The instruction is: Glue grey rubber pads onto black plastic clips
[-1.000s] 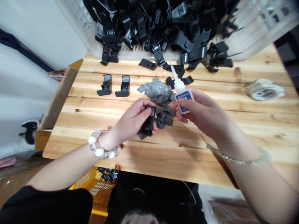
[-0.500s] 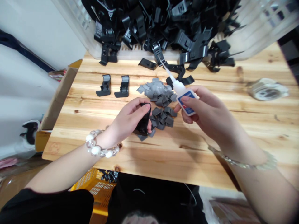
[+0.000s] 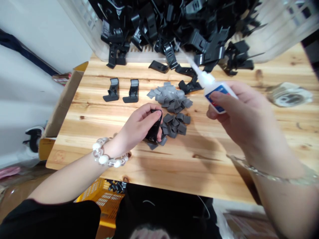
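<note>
A black plastic clip (image 3: 153, 127) was held in the left hand (image 3: 138, 129), pinched between thumb and fingers just above the tabletop (image 3: 174, 166), touching the near edge of a heap of grey pads (image 3: 171, 99). A glue bottle (image 3: 218, 96) was gripped in the right hand (image 3: 240, 114), well apart from the clip.

Two standing clips (image 3: 133, 91) were set side by side at the left, apart from the rest. Little was therefore judged done: a white crate (image 3: 82, 20) heaped with black clips and most of the pads were judged left. Whether glue or a pad had been put on the held clip could not be told.

The bottle's long axis was slanted, with its thin nozzle pointed up and left toward the crate, away from the clip. The held clip's long axis ran roughly near to far.
</note>
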Motion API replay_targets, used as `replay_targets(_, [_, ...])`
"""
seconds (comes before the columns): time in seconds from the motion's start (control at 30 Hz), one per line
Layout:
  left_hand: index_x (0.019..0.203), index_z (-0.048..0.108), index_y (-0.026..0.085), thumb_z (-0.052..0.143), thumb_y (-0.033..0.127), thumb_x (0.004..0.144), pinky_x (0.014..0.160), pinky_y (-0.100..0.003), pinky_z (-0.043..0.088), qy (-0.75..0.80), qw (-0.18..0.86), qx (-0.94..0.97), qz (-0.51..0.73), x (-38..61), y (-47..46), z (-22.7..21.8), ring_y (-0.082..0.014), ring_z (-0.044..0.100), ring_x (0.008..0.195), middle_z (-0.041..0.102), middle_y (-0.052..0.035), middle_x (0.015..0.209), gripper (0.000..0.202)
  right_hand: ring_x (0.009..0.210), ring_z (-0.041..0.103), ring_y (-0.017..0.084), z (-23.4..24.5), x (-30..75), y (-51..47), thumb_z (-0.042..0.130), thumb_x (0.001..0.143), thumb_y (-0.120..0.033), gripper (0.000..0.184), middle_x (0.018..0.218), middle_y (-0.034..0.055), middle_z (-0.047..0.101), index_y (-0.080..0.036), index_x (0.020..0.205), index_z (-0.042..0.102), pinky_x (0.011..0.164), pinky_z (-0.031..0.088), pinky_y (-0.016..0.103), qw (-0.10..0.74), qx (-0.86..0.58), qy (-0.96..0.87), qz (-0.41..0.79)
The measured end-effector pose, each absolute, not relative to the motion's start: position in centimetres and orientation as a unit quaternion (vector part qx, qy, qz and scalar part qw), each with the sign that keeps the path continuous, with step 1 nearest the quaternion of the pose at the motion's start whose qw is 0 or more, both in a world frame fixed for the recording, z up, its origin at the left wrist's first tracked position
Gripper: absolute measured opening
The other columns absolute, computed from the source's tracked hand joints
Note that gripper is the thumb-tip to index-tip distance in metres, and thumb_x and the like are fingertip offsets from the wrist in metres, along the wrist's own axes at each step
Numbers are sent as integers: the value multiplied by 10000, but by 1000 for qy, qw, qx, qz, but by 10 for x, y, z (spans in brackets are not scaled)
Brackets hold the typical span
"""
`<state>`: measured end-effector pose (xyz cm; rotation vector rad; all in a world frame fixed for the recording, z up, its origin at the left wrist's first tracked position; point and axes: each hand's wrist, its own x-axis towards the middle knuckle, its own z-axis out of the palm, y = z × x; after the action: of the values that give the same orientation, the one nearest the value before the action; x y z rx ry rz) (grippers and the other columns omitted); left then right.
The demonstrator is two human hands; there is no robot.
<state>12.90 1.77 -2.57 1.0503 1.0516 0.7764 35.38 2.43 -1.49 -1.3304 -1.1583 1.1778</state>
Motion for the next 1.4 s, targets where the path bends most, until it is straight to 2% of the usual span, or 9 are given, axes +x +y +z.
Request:
replay_targets(0.33, [879, 481, 174, 478, 199, 908, 444, -205, 496, 469, 658, 486, 333, 128, 16, -25, -80, 593, 458, 551, 29, 739, 39, 554, 510, 91, -12, 366, 28, 718, 743, -190, 76, 588, -22, 566, -186, 817, 700, 513, 358, 240, 502, -549, -497, 447])
replay_targets(0.47, [899, 489, 171, 459, 179, 908, 438, -208, 493, 458, 659, 488, 343, 127, 16, -27, -79, 600, 460, 562, 20, 782, 32, 524, 527, 90, -9, 370, 33, 755, 664, -142, 219, 620, -33, 612, -197, 868, 699, 486, 368, 244, 544, -526, -479, 444])
replay_targets(0.63, [934, 487, 170, 446, 180, 913, 467, -217, 514, 462, 660, 486, 338, 127, 17, -28, -87, 611, 478, 576, 18, 760, 47, 522, 528, 77, -9, 373, 36, 817, 591, -138, 222, 634, -42, 626, -203, 756, 685, 483, 387, 241, 587, -491, -479, 429])
replay_targets(0.77, [980, 477, 177, 450, 189, 921, 474, -223, 519, 478, 642, 498, 333, 126, 17, -32, -100, 609, 470, 580, 39, 676, 66, 591, 522, 52, -3, 372, 33, 755, 648, -93, 130, 695, -30, 624, -189, 699, 685, 527, 393, 223, 609, -486, -472, 413])
replay_targets(0.9, [1013, 460, 193, 440, 191, 936, 475, -216, 499, 506, 604, 531, 311, 125, 18, -37, -128, 612, 461, 576, 62, 515, 80, 546, 457, 57, 2, 369, 30, 670, 670, -63, 136, 627, -32, 526, -195, 668, 639, 449, 321, 227, 627, -465, -468, 416])
replay_targets(1.07, [1011, 459, 209, 437, 205, 943, 495, -232, 499, 509, 581, 557, 304, 124, 18, -37, -141, 623, 481, 613, 52, 522, 72, 505, 489, 93, -3, 366, 31, 623, 646, -80, 132, 598, -30, 521, -203, 639, 573, 380, 299, 248, 637, -471, -479, 378])
replay_targets(1.23, [1011, 467, 219, 457, 251, 946, 494, -240, 486, 507, 590, 556, 293, 124, 16, -36, -151, 627, 499, 616, 48, 540, 73, 529, 546, 126, -8, 362, 29, 653, 649, -90, 115, 588, -14, 534, -188, 648, 592, 383, 331, 268, 616, -493, -480, 383])
replay_targets(1.4, [1000, 471, 223, 455, 248, 943, 506, -256, 495, 505, 596, 553, 289, 125, 16, -35, -161, 631, 501, 617, 45, 541, 64, 525, 509, 110, -7, 359, 26, 660, 660, -85, 132, 599, -17, 531, -192, 652, 584, 401, 339, 268, 609, -496, -483, 387])
